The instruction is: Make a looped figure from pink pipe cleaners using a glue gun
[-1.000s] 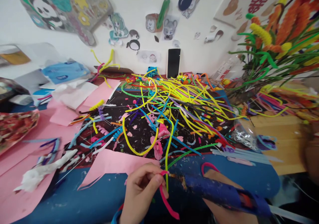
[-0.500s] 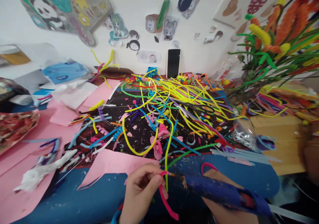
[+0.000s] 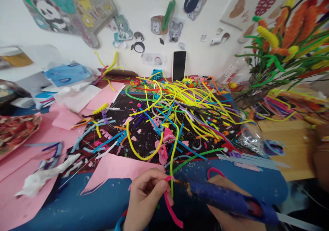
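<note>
My left hand (image 3: 145,198) pinches a pink pipe cleaner (image 3: 171,208) together with a yellow-green one (image 3: 172,162) near the table's front edge. The pink one hangs down in a curve below my fingers. My right hand (image 3: 228,217) grips a blue glue gun (image 3: 226,198) lying almost level, and its dirty nozzle touches the pinched spot. Most of my right hand is hidden under the gun.
A big heap of coloured pipe cleaners (image 3: 185,107) covers a black mat (image 3: 144,138). Pink paper sheets (image 3: 115,171) lie at the left and front. A phone (image 3: 179,65) leans on the wall. Pipe-cleaner flowers (image 3: 290,42) stand at the right.
</note>
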